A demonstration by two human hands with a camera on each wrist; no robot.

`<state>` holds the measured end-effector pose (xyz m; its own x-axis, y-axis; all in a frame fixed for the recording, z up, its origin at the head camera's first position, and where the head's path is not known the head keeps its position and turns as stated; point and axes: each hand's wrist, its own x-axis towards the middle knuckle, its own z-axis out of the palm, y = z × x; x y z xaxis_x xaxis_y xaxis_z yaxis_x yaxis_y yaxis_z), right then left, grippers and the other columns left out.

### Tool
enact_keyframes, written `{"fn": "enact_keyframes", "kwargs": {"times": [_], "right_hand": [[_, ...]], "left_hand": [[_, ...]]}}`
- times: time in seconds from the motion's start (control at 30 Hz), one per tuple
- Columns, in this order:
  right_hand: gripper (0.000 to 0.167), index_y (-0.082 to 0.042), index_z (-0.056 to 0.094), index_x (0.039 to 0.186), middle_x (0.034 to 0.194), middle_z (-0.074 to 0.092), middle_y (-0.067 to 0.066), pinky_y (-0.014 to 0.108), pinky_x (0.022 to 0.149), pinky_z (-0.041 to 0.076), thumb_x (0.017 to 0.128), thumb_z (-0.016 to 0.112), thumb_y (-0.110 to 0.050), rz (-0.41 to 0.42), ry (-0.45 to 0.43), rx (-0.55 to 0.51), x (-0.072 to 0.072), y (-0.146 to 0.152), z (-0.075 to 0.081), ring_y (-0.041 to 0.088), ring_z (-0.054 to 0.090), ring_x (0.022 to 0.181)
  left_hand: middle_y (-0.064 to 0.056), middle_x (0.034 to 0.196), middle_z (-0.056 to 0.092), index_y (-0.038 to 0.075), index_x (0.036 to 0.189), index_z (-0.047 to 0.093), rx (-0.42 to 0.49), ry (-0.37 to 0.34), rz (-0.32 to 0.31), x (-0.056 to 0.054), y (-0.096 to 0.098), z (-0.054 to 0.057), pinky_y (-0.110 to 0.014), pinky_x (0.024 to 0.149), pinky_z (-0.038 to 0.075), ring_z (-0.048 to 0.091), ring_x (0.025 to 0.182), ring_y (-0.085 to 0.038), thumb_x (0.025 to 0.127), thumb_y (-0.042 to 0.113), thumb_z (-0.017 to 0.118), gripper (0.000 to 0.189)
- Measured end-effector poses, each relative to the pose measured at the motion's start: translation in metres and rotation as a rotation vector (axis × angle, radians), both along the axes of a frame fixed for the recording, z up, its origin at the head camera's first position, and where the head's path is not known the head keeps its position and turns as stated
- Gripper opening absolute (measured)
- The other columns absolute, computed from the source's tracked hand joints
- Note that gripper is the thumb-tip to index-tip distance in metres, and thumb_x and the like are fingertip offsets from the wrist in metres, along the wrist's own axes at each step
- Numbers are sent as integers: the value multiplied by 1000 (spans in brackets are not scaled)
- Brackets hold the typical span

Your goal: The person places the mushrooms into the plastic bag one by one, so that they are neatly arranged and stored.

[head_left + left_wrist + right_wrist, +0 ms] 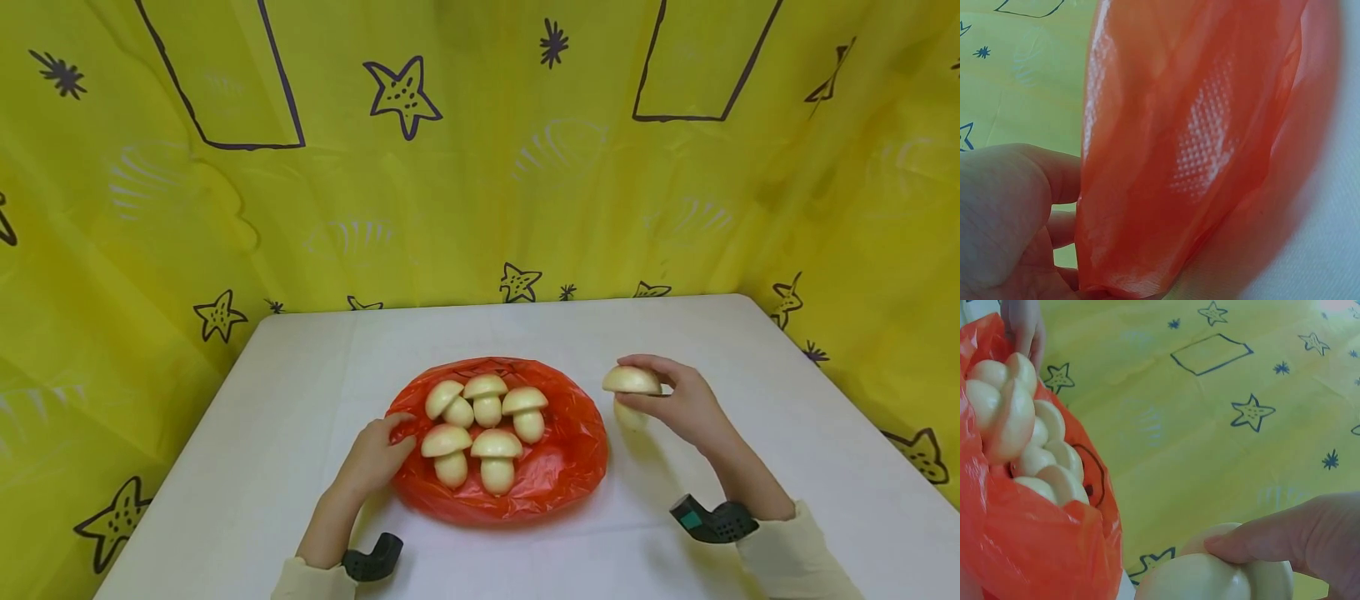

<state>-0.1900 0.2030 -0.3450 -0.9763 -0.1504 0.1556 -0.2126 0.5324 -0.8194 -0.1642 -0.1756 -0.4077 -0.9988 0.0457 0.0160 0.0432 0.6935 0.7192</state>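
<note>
Between the thumb and fingers of my right hand (688,407) is a cream-coloured toy mushroom (628,381), gripped by its cap with the stem hanging down. It is to the right of an open red plastic bag (558,479). Several similar mushrooms (497,467) lie in the bag, caps toward the far side. My left hand (375,457) holds the bag's left rim, with thumb and fingers at the edge. In the left wrist view, red film (1147,156) hides the fingertips. The right wrist view shows the held mushroom's rounded cap (1194,578) under the thumb.
A white table (315,375) carries the bag. Behind and beside it hangs a yellow curtain (465,200) printed with dark starfish and other line drawings. A black wrist device (716,521) sits on the right forearm, another (373,560) on the left.
</note>
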Motion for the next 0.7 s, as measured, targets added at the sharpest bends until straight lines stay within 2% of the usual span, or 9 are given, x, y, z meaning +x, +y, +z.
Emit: {"fn": "enact_keyframes", "kwargs": {"times": [0.37, 0.7], "right_hand": [[45, -1, 57, 119, 118, 54, 18, 26, 68, 51, 79, 72, -13, 63, -11, -76, 10, -18, 2, 32, 51, 99], [43, 0, 59, 117, 114, 57, 16, 28, 71, 50, 78, 72, -10, 130, -13, -123, 14, -35, -2, 31, 53, 97]], "left_hand": [[-15, 104, 60, -2, 116, 59, 10, -14, 3, 0, 0, 0, -40, 75, 49, 53, 89, -27, 85, 9, 54, 33], [-15, 105, 59, -1, 116, 59, -1, -16, 4, 0, 0, 1, -41, 76, 48, 53, 90, -27, 85, 9, 54, 33]]}}
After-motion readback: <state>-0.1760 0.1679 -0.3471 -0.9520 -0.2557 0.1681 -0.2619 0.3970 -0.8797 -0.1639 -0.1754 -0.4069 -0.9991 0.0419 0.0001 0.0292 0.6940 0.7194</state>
